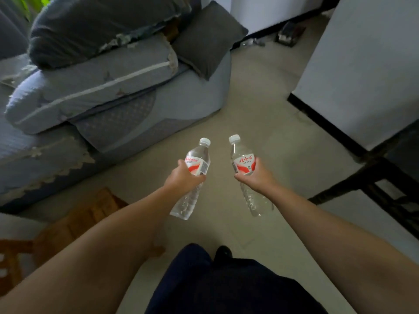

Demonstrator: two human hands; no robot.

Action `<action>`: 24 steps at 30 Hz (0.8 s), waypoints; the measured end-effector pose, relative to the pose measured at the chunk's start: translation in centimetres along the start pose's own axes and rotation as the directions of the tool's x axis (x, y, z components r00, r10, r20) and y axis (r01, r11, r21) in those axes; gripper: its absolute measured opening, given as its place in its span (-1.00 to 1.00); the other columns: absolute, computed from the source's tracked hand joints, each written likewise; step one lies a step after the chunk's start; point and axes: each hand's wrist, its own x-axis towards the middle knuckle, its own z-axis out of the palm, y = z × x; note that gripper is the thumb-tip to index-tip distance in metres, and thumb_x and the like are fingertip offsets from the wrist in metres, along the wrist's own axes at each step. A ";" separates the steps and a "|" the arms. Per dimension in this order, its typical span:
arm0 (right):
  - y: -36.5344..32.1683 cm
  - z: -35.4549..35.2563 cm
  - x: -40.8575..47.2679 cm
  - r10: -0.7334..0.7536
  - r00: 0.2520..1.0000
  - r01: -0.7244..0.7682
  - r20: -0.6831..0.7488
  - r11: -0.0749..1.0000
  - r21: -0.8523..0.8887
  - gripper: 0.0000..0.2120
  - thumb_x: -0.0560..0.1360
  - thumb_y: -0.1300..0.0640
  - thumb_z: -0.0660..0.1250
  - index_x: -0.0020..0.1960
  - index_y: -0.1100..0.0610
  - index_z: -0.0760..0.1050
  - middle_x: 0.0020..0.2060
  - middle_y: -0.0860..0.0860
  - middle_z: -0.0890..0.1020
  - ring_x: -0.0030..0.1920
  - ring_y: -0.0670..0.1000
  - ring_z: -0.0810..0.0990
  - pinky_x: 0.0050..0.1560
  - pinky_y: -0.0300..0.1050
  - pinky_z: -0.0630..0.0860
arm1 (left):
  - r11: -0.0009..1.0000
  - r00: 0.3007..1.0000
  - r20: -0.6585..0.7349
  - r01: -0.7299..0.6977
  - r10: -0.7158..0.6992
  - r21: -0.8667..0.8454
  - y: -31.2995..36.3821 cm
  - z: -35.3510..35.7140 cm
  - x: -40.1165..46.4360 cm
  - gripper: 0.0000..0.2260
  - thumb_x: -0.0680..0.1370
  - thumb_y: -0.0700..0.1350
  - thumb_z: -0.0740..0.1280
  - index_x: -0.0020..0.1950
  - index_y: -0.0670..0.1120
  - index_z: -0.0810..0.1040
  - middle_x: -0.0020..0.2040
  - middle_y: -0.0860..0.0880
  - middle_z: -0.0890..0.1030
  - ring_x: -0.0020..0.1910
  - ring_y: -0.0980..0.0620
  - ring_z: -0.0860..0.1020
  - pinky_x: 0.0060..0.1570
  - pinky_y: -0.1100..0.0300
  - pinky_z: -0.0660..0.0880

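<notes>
Blue-grey sofa [172,103] at left, pale floor [260,105] beside it. Above the floor — two clear water bottles, caps up, near each other: left bottle [198,155] gripped round its label by the left hand [183,179], right bottle [241,152] likewise by the right hand [257,177].

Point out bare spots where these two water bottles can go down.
Bare beige floor lies ahead, between the grey-blue sofa and the white, black-skirted wall. Stacked grey pillows crowd the sofa. A brown wooden stool fills the lower left, a dark table frame the right.
</notes>
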 end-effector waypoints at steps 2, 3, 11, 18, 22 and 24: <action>0.2 -1.4 1.6 0.049 0.998 -0.047 -0.035 0.998 0.051 -0.43 0.37 0.01 0.45 0.28 0.08 0.29 0.01 0.00 0.56 0.03 0.05 0.56 -0.05 -0.14 0.43 | 0.999 0.999 0.036 -0.028 0.027 0.032 2.6 0.1 2.1 -0.35 0.41 0.16 0.41 0.35 -0.09 0.22 0.17 -0.06 0.54 0.09 -0.11 0.57 0.14 -0.03 0.53; 0.5 -2.0 2.4 0.068 0.996 -0.065 -0.051 0.996 0.065 -0.42 0.37 0.01 0.46 0.29 0.07 0.29 0.01 -0.01 0.55 0.03 0.05 0.56 -0.05 -0.14 0.43 | 0.998 0.998 0.056 -0.040 0.037 0.053 3.8 0.3 3.2 -0.35 0.42 0.15 0.41 0.36 -0.09 0.22 0.18 -0.07 0.53 0.09 -0.10 0.57 0.14 -0.01 0.53; 1.8 -7.1 11.2 0.248 0.955 -0.217 -0.161 0.958 0.190 -0.40 0.34 0.01 0.48 0.29 0.04 0.29 0.05 0.01 0.57 0.04 0.05 0.57 0.04 -0.07 0.50 | 0.952 0.952 0.232 -0.245 0.200 0.182 15.1 2.0 14.5 -0.31 0.41 0.13 0.43 0.39 -0.11 0.20 0.21 -0.08 0.52 0.00 -0.06 0.52 0.05 0.07 0.52; -0.5 -12.6 20.0 0.408 0.853 -0.292 -0.325 0.889 0.352 -0.38 0.38 0.00 0.45 0.33 0.06 0.25 0.02 -0.01 0.51 -0.05 0.02 0.50 -0.09 -0.15 0.37 | 0.835 0.869 0.331 -0.465 0.368 0.293 27.4 1.7 24.1 -0.33 0.39 0.14 0.40 0.37 -0.09 0.22 0.20 -0.06 0.52 0.14 -0.11 0.53 0.03 0.11 0.45; -0.8 -14.7 23.6 0.512 0.789 -0.315 -0.338 0.811 0.493 -0.34 0.38 0.01 0.48 0.36 0.08 0.24 0.03 -0.01 0.49 -0.02 0.02 0.52 -0.06 -0.09 0.47 | 0.795 0.818 0.419 -0.533 0.395 0.290 33.3 2.7 28.9 -0.29 0.36 0.14 0.42 0.38 -0.08 0.22 0.21 -0.06 0.52 0.15 -0.12 0.54 0.16 0.01 0.50; -0.2 -15.1 24.3 0.546 0.774 -0.336 -0.321 0.784 0.522 -0.28 0.37 -0.01 0.49 0.40 0.07 0.20 0.13 0.03 0.52 0.07 0.07 0.55 0.07 -0.01 0.55 | 0.787 0.806 0.446 -0.542 0.388 0.294 35.1 3.9 29.9 -0.27 0.34 0.16 0.42 0.40 -0.07 0.21 0.23 -0.06 0.50 0.18 -0.13 0.53 0.19 -0.02 0.49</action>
